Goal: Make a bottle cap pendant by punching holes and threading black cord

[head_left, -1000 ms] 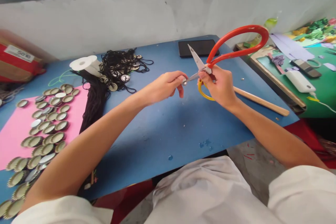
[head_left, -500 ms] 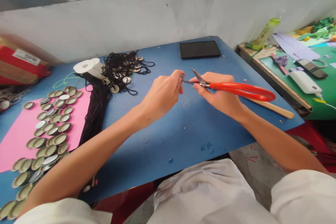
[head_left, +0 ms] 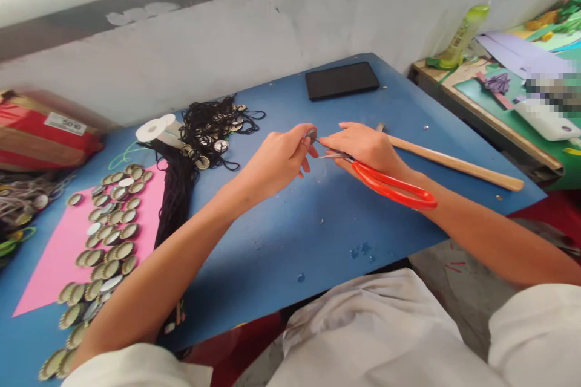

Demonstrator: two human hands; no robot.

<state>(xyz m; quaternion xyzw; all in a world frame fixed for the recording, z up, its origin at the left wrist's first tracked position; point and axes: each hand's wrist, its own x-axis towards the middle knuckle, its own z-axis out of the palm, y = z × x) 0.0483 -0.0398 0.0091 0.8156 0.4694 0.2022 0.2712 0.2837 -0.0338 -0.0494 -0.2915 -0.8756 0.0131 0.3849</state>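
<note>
Above the middle of the blue table, my left hand point(head_left: 287, 154) pinches a bottle cap point(head_left: 311, 134) between thumb and fingertips, its edge turned up. Just to the right, my right hand point(head_left: 370, 148) is closed round a pair of scissors with red handles point(head_left: 394, 186). Their metal blades point left, below the cap and apart from it. The right index fingertip comes close to the cap; whether it touches cannot be told. Several loose bottle caps point(head_left: 118, 217) lie on a pink sheet point(head_left: 49, 266) to the left, beside a bundle of black cords point(head_left: 175, 202).
A white spool point(head_left: 157, 128) and tangled black cords with caps point(head_left: 213, 127) lie at the back left. A dark tablet point(head_left: 342, 80) rests near the wall. On the right are a wooden-handled hammer point(head_left: 458, 162) and a side table with a bottle point(head_left: 465, 36). A red box point(head_left: 40, 133) stands far left.
The scissors have swung down in my right hand, their handles lower and blades nearer together. Their tip has left the cap, and the hammer shows more. The view has shifted slightly.
</note>
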